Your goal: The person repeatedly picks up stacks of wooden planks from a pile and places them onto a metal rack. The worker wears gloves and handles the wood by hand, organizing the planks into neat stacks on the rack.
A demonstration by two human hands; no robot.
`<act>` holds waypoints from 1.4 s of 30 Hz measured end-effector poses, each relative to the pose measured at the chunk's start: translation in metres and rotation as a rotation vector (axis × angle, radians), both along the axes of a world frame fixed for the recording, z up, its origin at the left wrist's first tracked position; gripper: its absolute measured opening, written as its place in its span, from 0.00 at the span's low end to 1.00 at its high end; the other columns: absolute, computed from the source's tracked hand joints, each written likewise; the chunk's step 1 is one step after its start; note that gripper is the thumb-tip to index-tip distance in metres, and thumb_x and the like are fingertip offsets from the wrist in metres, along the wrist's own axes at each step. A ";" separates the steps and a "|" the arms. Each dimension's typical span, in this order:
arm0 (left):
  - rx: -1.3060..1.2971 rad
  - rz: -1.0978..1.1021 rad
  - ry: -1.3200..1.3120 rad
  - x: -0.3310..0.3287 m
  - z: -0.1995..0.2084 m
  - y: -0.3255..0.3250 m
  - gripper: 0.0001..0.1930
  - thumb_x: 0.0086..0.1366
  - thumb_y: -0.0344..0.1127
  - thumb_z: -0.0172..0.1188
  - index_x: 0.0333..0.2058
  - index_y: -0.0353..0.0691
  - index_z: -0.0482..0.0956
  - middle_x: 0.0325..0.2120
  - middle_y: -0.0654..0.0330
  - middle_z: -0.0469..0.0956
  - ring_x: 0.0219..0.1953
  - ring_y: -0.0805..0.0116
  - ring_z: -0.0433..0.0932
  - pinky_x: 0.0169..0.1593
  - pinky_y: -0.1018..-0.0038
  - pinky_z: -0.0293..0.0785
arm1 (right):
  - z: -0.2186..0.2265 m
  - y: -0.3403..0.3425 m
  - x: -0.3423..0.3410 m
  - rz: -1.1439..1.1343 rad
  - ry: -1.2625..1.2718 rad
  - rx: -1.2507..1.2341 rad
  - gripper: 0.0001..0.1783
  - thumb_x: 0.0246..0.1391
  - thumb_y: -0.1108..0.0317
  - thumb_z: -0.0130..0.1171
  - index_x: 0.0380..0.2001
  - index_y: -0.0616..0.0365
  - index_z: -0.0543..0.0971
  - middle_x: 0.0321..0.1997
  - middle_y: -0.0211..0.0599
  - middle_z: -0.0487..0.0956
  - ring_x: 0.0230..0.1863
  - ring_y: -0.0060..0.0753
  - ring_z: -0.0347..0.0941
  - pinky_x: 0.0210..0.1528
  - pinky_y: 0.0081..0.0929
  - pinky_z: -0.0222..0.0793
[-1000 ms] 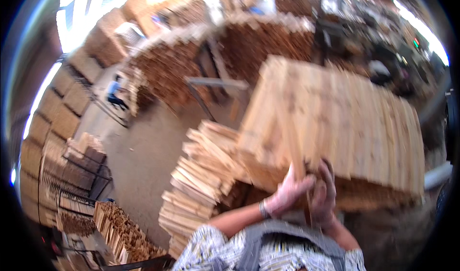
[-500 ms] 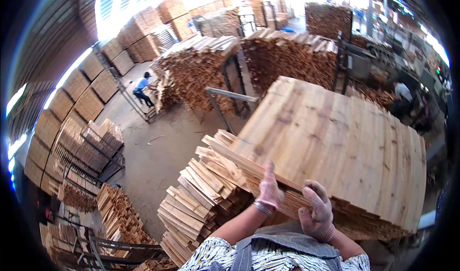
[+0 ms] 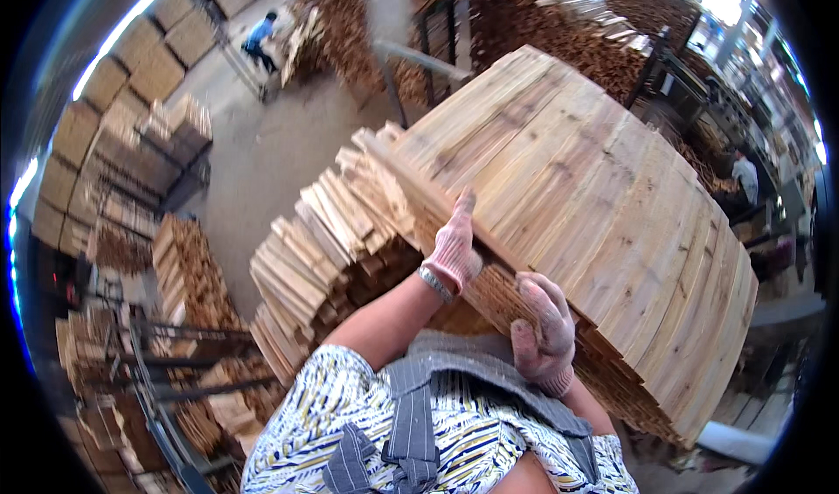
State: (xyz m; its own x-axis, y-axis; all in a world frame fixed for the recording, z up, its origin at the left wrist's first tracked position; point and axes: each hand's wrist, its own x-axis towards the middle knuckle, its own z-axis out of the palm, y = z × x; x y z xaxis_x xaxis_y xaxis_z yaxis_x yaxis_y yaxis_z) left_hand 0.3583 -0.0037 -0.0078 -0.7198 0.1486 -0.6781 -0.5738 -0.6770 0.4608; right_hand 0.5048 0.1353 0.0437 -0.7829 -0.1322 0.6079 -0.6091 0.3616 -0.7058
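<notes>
As you lean over the broad stack of wooden boards (image 3: pixel 603 223), your pink-gloved left hand (image 3: pixel 454 248) lies against a narrow plank (image 3: pixel 411 177) that runs along the left edge of the stack's top. Your left thumb points up over the plank, but the fingers on its far side are hidden, so I cannot tell whether that hand is closed around it. Your pink-gloved right hand (image 3: pixel 551 332) is beside the plank's near end, over the stack's near side; its fingers are loosely bent, with a gap between them and the thumb, and I cannot tell whether it touches the wood. A metal-coloured wristband (image 3: pixel 436 284) circles your left wrist.

Just left of the stack, rough slats (image 3: pixel 297 262) lie in an uneven, fanned pile, their ends overlapping. You wear a grey pinstriped apron (image 3: pixel 411 415) over a patterned shirt (image 3: pixel 301 407). Beyond the board stack stand tall piles of brown timber (image 3: pixel 555 27), with a grey metal frame (image 3: pixel 419 60) in front of them. Across the concrete floor (image 3: pixel 271 145), a person in a blue top (image 3: pixel 260 33) bends beside some timber; another person in a pale top (image 3: pixel 745 178) is near machinery at the far right.
</notes>
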 end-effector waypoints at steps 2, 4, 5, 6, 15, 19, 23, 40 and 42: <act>0.026 -0.015 0.004 -0.005 -0.003 -0.011 0.39 0.65 0.58 0.66 0.66 0.42 0.64 0.62 0.54 0.68 0.60 0.54 0.71 0.61 0.48 0.72 | -0.004 -0.009 -0.010 0.064 -0.016 -0.005 0.26 0.59 0.72 0.58 0.61 0.58 0.71 0.57 0.57 0.75 0.55 0.55 0.76 0.57 0.46 0.74; 0.038 0.050 -0.022 0.008 -0.013 -0.024 0.39 0.64 0.57 0.68 0.65 0.42 0.64 0.59 0.54 0.71 0.57 0.55 0.74 0.59 0.51 0.75 | -0.003 -0.018 -0.018 0.091 -0.006 -0.009 0.25 0.60 0.70 0.57 0.61 0.59 0.71 0.56 0.57 0.75 0.53 0.54 0.76 0.56 0.44 0.74; 0.074 0.060 -0.016 0.014 -0.014 -0.033 0.39 0.63 0.56 0.69 0.65 0.43 0.64 0.58 0.53 0.71 0.56 0.55 0.75 0.58 0.52 0.76 | -0.004 -0.020 -0.020 0.085 -0.025 -0.015 0.24 0.61 0.70 0.57 0.61 0.60 0.71 0.56 0.57 0.75 0.53 0.55 0.76 0.56 0.44 0.74; 0.085 0.066 0.006 0.023 -0.012 -0.049 0.36 0.63 0.56 0.69 0.63 0.45 0.67 0.56 0.54 0.73 0.53 0.56 0.77 0.55 0.53 0.79 | -0.005 -0.022 -0.023 0.079 -0.045 -0.021 0.24 0.61 0.70 0.56 0.61 0.60 0.72 0.56 0.57 0.76 0.53 0.55 0.76 0.56 0.44 0.74; 0.024 0.430 -0.264 0.039 -0.159 -0.236 0.36 0.59 0.53 0.71 0.55 0.42 0.58 0.34 0.50 0.74 0.36 0.47 0.78 0.48 0.35 0.78 | -0.107 -0.147 -0.116 0.203 -0.989 -0.327 0.26 0.61 0.66 0.62 0.60 0.66 0.74 0.59 0.51 0.78 0.58 0.40 0.77 0.63 0.32 0.70; -0.039 0.579 -0.308 0.046 -0.183 -0.286 0.28 0.62 0.55 0.66 0.48 0.42 0.66 0.31 0.51 0.75 0.36 0.50 0.77 0.46 0.43 0.79 | -0.235 -0.223 -0.186 0.036 -1.040 -0.156 0.33 0.61 0.58 0.63 0.63 0.69 0.70 0.63 0.53 0.75 0.65 0.40 0.71 0.68 0.31 0.65; -0.022 0.606 -0.422 0.073 -0.220 -0.328 0.27 0.65 0.58 0.62 0.45 0.38 0.72 0.34 0.53 0.77 0.38 0.53 0.78 0.50 0.53 0.78 | -0.342 -0.291 -0.263 -0.256 -1.281 0.410 0.51 0.54 0.41 0.65 0.71 0.59 0.59 0.73 0.62 0.61 0.73 0.58 0.58 0.73 0.43 0.56; 0.146 0.675 -0.711 0.150 -0.262 -0.345 0.31 0.66 0.67 0.54 0.53 0.48 0.75 0.46 0.58 0.79 0.49 0.55 0.75 0.56 0.54 0.73 | -0.509 -0.286 -0.402 -0.472 -0.988 1.157 0.56 0.50 0.41 0.66 0.75 0.49 0.52 0.68 0.54 0.60 0.67 0.57 0.59 0.64 0.51 0.60; 0.122 0.595 -0.631 0.136 -0.271 -0.350 0.30 0.67 0.67 0.54 0.53 0.48 0.75 0.46 0.57 0.79 0.49 0.55 0.75 0.56 0.54 0.73 | -0.479 -0.300 -0.395 -0.441 -1.005 0.957 0.51 0.49 0.42 0.65 0.73 0.47 0.58 0.65 0.59 0.63 0.64 0.59 0.62 0.64 0.51 0.61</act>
State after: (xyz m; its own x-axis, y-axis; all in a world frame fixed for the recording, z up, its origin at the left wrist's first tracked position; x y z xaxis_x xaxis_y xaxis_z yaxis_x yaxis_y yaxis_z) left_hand 0.4939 -0.3541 -0.2790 -0.1966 -0.0354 -0.9798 -0.2329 -0.9691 0.0817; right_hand 0.1099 -0.1649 -0.4355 -0.8997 0.1951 -0.3906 0.2695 0.9520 -0.1453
